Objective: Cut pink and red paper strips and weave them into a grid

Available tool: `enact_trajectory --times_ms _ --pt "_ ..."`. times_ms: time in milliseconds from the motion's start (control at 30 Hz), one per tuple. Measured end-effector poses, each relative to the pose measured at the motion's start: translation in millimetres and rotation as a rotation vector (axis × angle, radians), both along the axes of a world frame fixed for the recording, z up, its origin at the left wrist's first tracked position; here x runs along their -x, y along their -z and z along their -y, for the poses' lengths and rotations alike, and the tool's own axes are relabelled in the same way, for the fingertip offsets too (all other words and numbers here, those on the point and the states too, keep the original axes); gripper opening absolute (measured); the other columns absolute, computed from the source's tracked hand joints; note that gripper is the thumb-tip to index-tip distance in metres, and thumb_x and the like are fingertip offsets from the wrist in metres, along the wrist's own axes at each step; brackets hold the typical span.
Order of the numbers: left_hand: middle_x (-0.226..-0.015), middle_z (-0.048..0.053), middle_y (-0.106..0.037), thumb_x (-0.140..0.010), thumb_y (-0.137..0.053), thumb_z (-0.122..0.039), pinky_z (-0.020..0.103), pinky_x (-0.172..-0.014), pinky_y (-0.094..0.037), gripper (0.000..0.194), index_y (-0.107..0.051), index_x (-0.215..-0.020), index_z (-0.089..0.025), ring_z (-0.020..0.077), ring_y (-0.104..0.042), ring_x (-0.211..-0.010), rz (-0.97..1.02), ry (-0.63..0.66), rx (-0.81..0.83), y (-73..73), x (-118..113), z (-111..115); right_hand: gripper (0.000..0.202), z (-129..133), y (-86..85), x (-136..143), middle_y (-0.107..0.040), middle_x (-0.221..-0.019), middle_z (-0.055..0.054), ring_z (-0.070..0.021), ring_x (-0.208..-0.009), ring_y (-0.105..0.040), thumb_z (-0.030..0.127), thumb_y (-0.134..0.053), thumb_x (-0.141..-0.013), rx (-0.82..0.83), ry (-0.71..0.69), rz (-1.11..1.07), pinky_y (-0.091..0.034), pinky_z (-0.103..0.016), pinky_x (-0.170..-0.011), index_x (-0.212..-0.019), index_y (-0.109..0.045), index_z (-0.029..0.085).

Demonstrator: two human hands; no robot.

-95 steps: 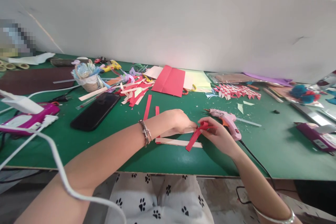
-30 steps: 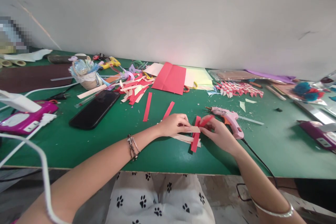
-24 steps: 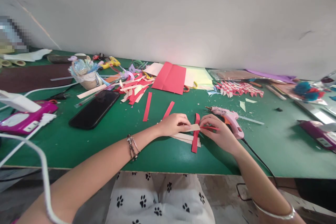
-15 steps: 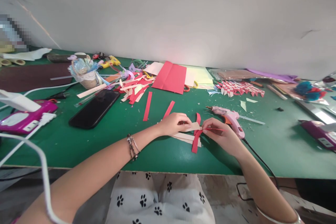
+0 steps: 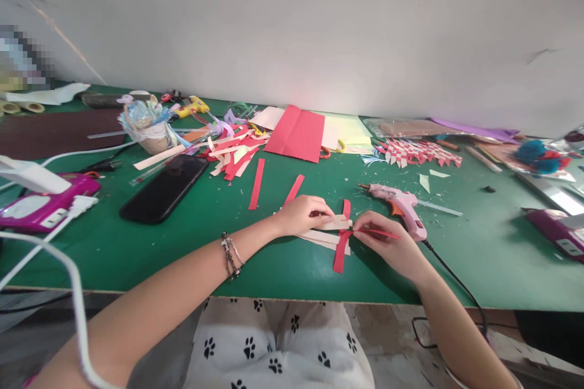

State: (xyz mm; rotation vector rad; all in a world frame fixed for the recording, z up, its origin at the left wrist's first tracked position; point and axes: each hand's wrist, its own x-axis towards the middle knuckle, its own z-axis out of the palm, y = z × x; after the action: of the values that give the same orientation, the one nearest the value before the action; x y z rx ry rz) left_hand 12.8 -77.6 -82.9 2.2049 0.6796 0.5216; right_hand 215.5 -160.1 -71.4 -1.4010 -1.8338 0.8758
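Paper strip (image 5: 383,233), clamped by right hand (image 5: 391,249), runs lengthwise rightward; left hand (image 5: 302,215) pinches pale strip (image 5: 337,223)

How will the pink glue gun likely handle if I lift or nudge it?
The pink glue gun should feel stiff, since its body looks like hard plastic. The black cord at its grip may tug or drag as it lifts. Lying on its side, it would probably slide or pivot rather than roll.
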Motion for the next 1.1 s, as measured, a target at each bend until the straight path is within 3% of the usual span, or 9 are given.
enact_trajectory --times_ms 533,833,1100 --pt "-0.082 0.003 -0.058 -0.082 -0.053 -0.034 0.022 -0.060 -0.039 0.022 -0.067 -0.082 -0.018 0.0105 -0.052 -0.065 0.041 -0.014 0.034 -2.9 1 2 0.015 -1 1.8 2 -0.061 -0.076 -0.003 -0.0158 -0.069 -0.057 0.035 -0.054 -0.078 0.034 0.026 -0.002 -0.048 -0.028 -0.062 -0.077 -0.056 0.020" --pt "-0.076 0.001 -0.055 -0.079 -0.055 -0.028 0.020 -0.053 -0.035 0.017 -0.066 -0.077 -0.015 0.0073 -0.043 -0.056 0.060 -0.006 0.064 -2.5 0 2 0.010 -13 4.8 10 -0.062 -0.074 -0.002 -0.0150 -0.062 -0.055 0.029 -0.053 -0.077 0.068 0.028 0.095 -0.044 -0.027 -0.058 -0.077 -0.058 0.020" --pt "-0.079 0.003 -0.059 -0.081 -0.053 -0.033 0.021 -0.057 -0.036 0.023 -0.068 -0.086 -0.016 0.0109 -0.052 -0.066 0.004 0.059 -0.016 -2.2 1 4 0.009 -17 2.8 13 -0.060 -0.064 0.001 -0.0131 -0.055 -0.049 0.022 -0.052 -0.073 0.057 0.070 0.222 -0.038 -0.024 -0.052 -0.074 -0.060 0.019"
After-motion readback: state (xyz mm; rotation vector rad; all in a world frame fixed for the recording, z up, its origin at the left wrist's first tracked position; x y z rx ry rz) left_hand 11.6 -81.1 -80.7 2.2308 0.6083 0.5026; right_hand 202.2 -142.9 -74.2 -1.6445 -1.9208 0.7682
